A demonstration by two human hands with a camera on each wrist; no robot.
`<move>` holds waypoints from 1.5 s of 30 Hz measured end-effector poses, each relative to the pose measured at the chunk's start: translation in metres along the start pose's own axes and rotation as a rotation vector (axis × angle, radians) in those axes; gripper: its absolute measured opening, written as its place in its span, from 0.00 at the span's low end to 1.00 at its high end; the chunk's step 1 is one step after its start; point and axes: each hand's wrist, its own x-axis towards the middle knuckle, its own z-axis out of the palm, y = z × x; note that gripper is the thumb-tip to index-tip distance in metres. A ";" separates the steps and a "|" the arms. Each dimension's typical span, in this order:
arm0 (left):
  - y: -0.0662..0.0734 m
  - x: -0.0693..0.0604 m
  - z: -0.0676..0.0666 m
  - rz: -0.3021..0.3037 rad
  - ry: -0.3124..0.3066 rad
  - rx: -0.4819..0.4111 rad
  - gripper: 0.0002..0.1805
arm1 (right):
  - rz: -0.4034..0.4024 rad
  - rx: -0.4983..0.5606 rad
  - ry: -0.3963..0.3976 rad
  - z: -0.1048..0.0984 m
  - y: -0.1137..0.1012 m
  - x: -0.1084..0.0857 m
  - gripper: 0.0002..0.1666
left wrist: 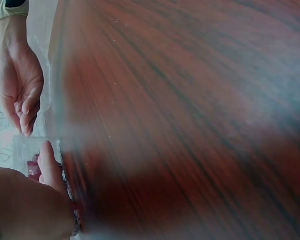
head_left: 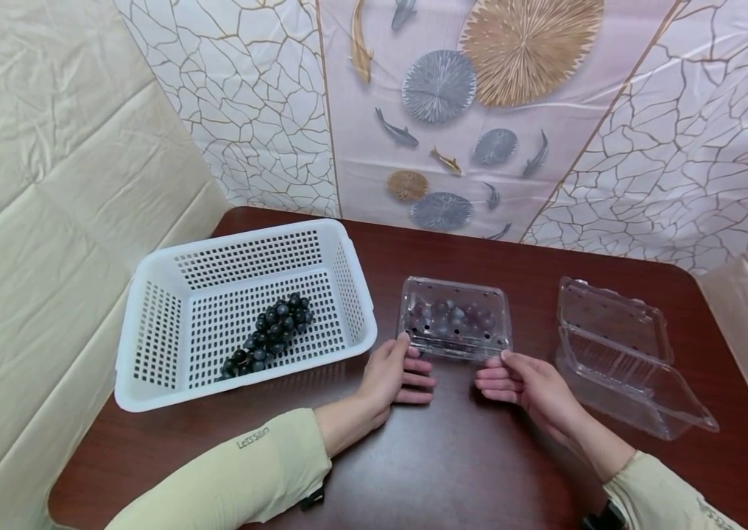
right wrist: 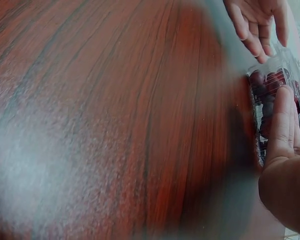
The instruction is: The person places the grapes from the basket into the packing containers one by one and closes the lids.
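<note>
A clear plastic clamshell box (head_left: 456,346) with its lid down stands at mid-table, and dark grapes (head_left: 456,316) show through it. At its front left corner, the thumb of my left hand (head_left: 389,377) touches the lid edge, the fingers stretched out in front of the box. My right hand (head_left: 536,386) mirrors this at the front right corner, thumb on the edge and fingers extended. In the right wrist view, the box (right wrist: 262,145) lies along the right hand's fingers (right wrist: 280,122). Neither hand appears curled round the box.
To the left sits a white perforated basket (head_left: 362,291) with a bunch of dark grapes (head_left: 274,331) in it. A second clear clamshell box (head_left: 619,368) stands on the right with its lid raised. A patterned cloth (head_left: 440,162) hangs behind the brown table (head_left: 440,456).
</note>
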 end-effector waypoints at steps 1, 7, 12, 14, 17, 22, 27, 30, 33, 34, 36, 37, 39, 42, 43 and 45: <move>-0.001 -0.001 -0.001 -0.008 -0.004 0.005 0.24 | 0.002 0.004 0.000 0.001 0.000 0.000 0.28; 0.002 -0.012 -0.001 -0.056 -0.054 0.067 0.25 | 0.007 0.006 0.008 0.003 -0.002 0.003 0.30; 0.010 -0.025 0.001 -0.070 -0.104 0.140 0.23 | 0.005 0.003 0.003 0.004 -0.003 0.004 0.30; 0.016 -0.030 0.001 -0.074 -0.124 0.171 0.23 | 0.008 0.004 0.000 0.005 -0.003 0.005 0.31; 0.026 -0.037 0.002 -0.078 -0.156 0.220 0.22 | 0.015 0.008 -0.004 0.007 -0.003 0.006 0.32; 0.045 -0.046 0.004 -0.065 -0.206 0.290 0.18 | 0.016 0.013 -0.012 0.010 -0.004 0.006 0.37; 0.068 -0.049 0.007 -0.020 -0.235 0.357 0.17 | 0.042 -0.045 -0.076 0.012 -0.005 0.000 0.40; 0.081 -0.048 0.009 0.014 -0.244 0.393 0.18 | 0.056 -0.115 -0.120 0.014 -0.008 -0.007 0.40; 0.094 -0.047 0.010 0.037 -0.250 0.423 0.19 | 0.041 -0.180 -0.160 0.015 -0.014 -0.016 0.39; 0.099 -0.046 0.010 0.042 -0.255 0.432 0.19 | 0.030 -0.199 -0.174 0.016 -0.018 -0.019 0.39; 0.108 -0.045 0.010 0.047 -0.260 0.453 0.19 | -0.009 -0.230 -0.200 0.017 -0.027 -0.025 0.37; 0.112 -0.045 0.009 0.049 -0.262 0.463 0.18 | -0.029 -0.250 -0.212 0.018 -0.033 -0.028 0.36; 0.123 -0.045 0.008 0.050 -0.265 0.483 0.19 | -0.083 -0.293 -0.240 0.018 -0.046 -0.033 0.34; 0.138 -0.044 0.005 0.062 -0.267 0.510 0.19 | -0.162 -0.370 -0.257 0.015 -0.067 -0.040 0.33; 0.143 -0.043 0.004 0.067 -0.269 0.515 0.19 | -0.189 -0.393 -0.258 0.013 -0.073 -0.042 0.32; 0.152 -0.041 0.000 0.073 -0.269 0.527 0.18 | -0.221 -0.442 -0.236 0.008 -0.085 -0.047 0.31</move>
